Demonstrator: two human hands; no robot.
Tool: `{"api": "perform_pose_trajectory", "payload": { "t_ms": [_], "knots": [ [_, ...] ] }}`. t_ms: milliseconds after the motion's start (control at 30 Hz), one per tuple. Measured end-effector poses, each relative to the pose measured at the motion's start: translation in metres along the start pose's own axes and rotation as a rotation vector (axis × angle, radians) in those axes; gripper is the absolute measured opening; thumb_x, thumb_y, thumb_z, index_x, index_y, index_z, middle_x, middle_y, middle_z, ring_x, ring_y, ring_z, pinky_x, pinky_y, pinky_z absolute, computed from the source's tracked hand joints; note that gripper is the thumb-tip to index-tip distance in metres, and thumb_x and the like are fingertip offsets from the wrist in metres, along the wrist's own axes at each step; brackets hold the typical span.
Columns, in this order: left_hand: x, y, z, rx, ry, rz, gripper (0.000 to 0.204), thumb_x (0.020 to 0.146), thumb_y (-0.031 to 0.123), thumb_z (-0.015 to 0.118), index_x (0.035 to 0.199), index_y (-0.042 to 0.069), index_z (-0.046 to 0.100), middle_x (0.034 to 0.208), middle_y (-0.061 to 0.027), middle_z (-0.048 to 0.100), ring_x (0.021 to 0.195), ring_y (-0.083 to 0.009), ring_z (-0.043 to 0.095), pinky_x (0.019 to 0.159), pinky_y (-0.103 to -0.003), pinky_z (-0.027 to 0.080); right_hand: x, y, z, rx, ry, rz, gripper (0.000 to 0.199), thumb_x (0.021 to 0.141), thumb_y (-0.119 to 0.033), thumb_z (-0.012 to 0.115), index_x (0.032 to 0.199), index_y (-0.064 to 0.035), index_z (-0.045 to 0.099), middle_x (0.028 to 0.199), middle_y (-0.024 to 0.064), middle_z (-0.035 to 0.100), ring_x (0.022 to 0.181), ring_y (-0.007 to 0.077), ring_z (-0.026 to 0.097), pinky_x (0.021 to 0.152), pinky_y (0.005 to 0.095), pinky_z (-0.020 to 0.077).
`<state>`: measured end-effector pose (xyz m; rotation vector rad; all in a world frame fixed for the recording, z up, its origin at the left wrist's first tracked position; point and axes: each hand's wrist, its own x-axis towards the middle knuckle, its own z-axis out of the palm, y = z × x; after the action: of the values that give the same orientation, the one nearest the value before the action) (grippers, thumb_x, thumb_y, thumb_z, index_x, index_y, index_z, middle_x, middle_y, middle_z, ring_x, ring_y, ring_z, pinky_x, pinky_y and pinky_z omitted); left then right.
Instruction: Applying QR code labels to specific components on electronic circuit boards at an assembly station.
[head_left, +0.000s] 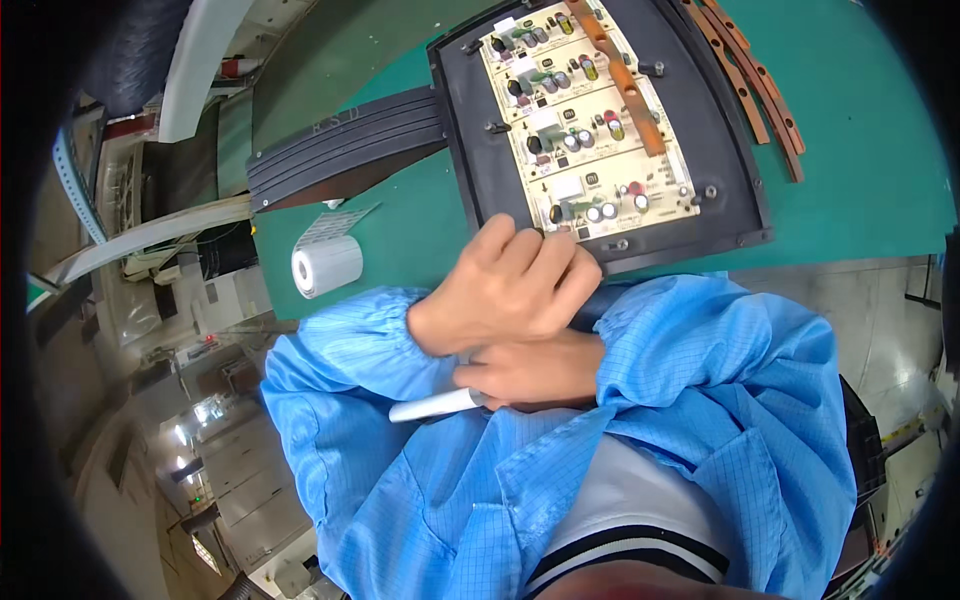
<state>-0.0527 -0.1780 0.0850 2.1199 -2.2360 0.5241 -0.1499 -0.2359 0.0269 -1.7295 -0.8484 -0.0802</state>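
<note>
My left hand [512,285] is closed, its fingers curled down at the near left corner of a cream circuit board panel [655,190]. Its fingertips are hidden, so what they grip, if anything, cannot be made out. The panel carries capacitors and other parts in several rows and lies in a black tray [720,215]. Crossing beneath my left wrist, my right hand [540,370] is closed around a slim white stick [436,404], which points left over my sleeve. A brown-orange bar with holes [622,78] lies along the right side of the panel.
More brown bars [745,75] lie on the green table mat [850,150] right of the tray. A roll of white labels [327,266] sits at the left, its loose strip trailing back. Behind it, a ridged black rack [345,140] reaches the tray. Metal posts stick up from the tray.
</note>
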Motion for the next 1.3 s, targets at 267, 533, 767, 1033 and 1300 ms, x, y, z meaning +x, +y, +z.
{"api": "perform_pose_trajectory", "payload": {
  "t_ms": [267,533,767,1033,1300],
  "knots": [
    [-0.014,-0.054,0.000,-0.117,0.049,-0.335,0.022,0.084,0.023,0.071,0.075,0.008,0.058,0.062,-0.0059,0.053,0.053,-0.0236,0.050,0.053,-0.037,0.033,0.001,-0.001,-0.005,0.034,-0.163,0.128,0.018,0.080,-0.019,0.067,0.087,-0.0033,0.061,0.072,0.0141,0.062,0.068,0.0352,0.064,0.063,0.0463,0.0506],
    [-0.042,-0.070,0.052,-0.689,-0.012,-1.062,0.044,0.096,0.027,0.059,0.071,-0.006,0.047,0.055,-0.0180,0.044,0.049,-0.0212,0.034,0.049,-0.040,0.030,0.000,-0.011,-0.050,-0.036,0.049,0.086,0.025,0.079,-0.020,0.068,0.096,-0.0043,0.059,0.079,0.0119,0.061,0.075,0.0324,0.064,0.064,0.0447,0.0514],
    [-0.034,-0.073,0.057,-0.574,0.061,-1.009,0.039,0.095,0.027,0.060,0.072,-0.004,0.051,0.054,-0.0169,0.041,0.051,-0.0190,0.032,0.047,-0.038,0.031,-0.001,-0.016,-0.090,-0.047,0.286,0.122,0.023,0.074,-0.014,0.075,0.093,-0.0059,0.064,0.073,0.0089,0.058,0.064,0.0272,0.061,0.055,0.0383,0.0478],
    [-0.048,-0.057,-0.035,-1.296,0.398,-0.909,0.041,0.081,0.033,0.074,0.094,-0.003,0.060,0.084,-0.0081,0.059,0.078,-0.0139,0.054,0.067,-0.027,0.041,-0.003,-0.004,-0.117,-0.086,0.345,0.178,0.016,0.079,-0.011,0.077,0.082,0.0018,0.067,0.069,0.0118,0.057,0.060,0.0277,0.057,0.053,0.0364,0.0424],
    [-0.059,-0.029,-0.042,-1.326,0.527,-0.788,0.018,0.075,0.001,0.075,0.086,-0.003,0.062,0.078,-0.0090,0.062,0.072,-0.0147,0.054,0.065,-0.027,0.041,0.001,-0.006,-0.120,0.043,0.373,0.223,0.022,0.077,-0.007,0.080,0.092,0.0015,0.067,0.085,0.0107,0.066,0.073,0.0177,0.062,0.064,0.0293,0.0473]
  ]
}}
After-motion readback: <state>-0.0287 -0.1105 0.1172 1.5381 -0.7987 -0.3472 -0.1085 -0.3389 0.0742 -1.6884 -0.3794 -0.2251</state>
